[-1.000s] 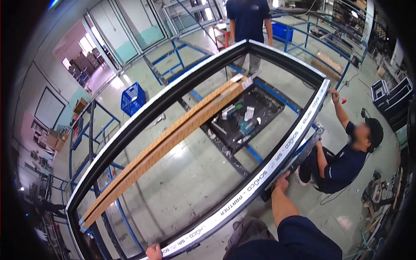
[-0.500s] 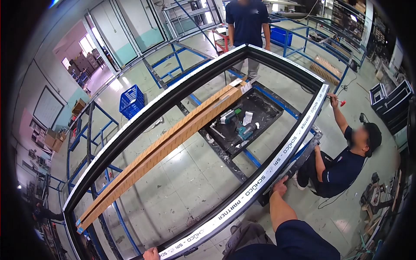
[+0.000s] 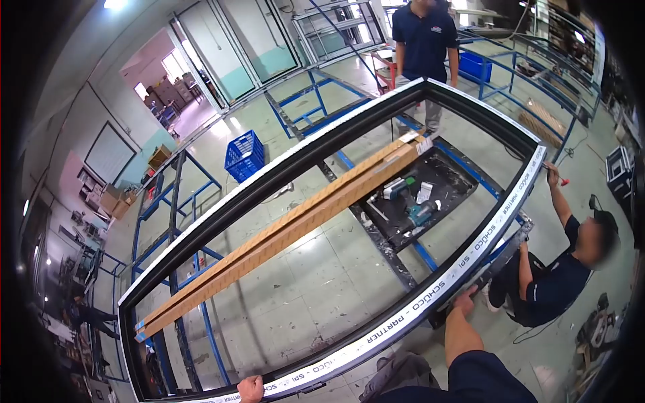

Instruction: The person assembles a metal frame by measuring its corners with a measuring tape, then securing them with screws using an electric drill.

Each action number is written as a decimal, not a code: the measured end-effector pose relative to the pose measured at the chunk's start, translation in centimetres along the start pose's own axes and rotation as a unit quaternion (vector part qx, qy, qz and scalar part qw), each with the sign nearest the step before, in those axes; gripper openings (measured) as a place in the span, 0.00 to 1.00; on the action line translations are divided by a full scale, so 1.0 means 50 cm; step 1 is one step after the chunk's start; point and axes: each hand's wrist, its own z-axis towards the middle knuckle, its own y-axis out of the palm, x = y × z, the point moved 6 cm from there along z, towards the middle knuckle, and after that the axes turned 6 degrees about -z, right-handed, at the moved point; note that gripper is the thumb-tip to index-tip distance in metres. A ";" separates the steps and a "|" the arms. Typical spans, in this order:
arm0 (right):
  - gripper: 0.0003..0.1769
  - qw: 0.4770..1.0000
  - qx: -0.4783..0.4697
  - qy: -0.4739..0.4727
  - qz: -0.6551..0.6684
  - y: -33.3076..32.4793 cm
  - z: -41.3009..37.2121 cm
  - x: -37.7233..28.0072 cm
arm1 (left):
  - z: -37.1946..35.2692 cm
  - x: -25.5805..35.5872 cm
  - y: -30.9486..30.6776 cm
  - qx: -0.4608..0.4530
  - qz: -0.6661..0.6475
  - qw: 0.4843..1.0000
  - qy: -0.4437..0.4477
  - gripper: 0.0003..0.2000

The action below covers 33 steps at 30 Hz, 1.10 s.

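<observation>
A large window frame [image 3: 410, 310] with a black profile and white printed protective film spans the view, lying raised over blue stands. My left hand [image 3: 250, 389] is closed over its near edge at the bottom, knuckles up. Further right, my right hand [image 3: 463, 301] is closed at the outer side of the same long edge; its fingers are partly hidden beside the frame. Long cardboard-wrapped profiles [image 3: 282, 242] show through the frame opening. Beyond them, a teal cordless drill [image 3: 418, 216] and another power tool [image 3: 398, 187] lie on a black tray [image 3: 460, 181].
At the right a crouching co-worker [image 3: 561, 292] has one hand at the frame's corner, near a red-handled tool [image 3: 564, 182]. Another person [image 3: 425, 50] stands beyond the far corner. A blue crate [image 3: 244, 156] sits on the floor among blue metal stands [image 3: 316, 101].
My view has swung left, so the whole scene sits further right and slightly lower. Both my hands keep their places on the window frame.
</observation>
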 end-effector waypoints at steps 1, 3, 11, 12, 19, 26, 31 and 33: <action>0.60 0.999 -0.028 0.016 0.029 0.000 -0.006 -0.003 | -0.006 -0.005 -0.003 0.003 -0.020 1.000 -0.017 0.21; 0.60 0.991 -0.092 0.050 0.079 -0.007 -0.038 -0.017 | -0.026 0.019 -0.027 0.034 -0.035 0.999 -0.024 0.22; 0.58 0.994 -0.081 0.015 0.068 -0.017 -0.046 -0.024 | -0.036 0.056 -0.048 -0.017 -0.031 0.996 -0.086 0.22; 0.58 0.996 -0.055 0.011 0.072 -0.011 -0.034 -0.016 | -0.034 0.049 -0.041 -0.001 -0.031 0.997 -0.070 0.22; 0.59 0.998 -0.044 0.031 0.035 -0.027 -0.038 -0.013 | -0.027 0.032 -0.030 -0.005 -0.028 0.997 -0.066 0.25; 0.58 0.999 -0.035 0.011 0.035 -0.013 -0.027 -0.013 | -0.023 0.026 -0.026 -0.005 -0.025 0.997 -0.068 0.24; 0.60 0.998 -0.037 0.015 0.044 -0.014 -0.037 -0.017 | -0.020 0.023 -0.026 -0.015 -0.017 0.997 -0.078 0.24; 0.59 0.999 -0.015 0.022 0.024 -0.013 -0.019 -0.008 | -0.024 0.025 -0.024 -0.011 -0.026 0.996 -0.081 0.23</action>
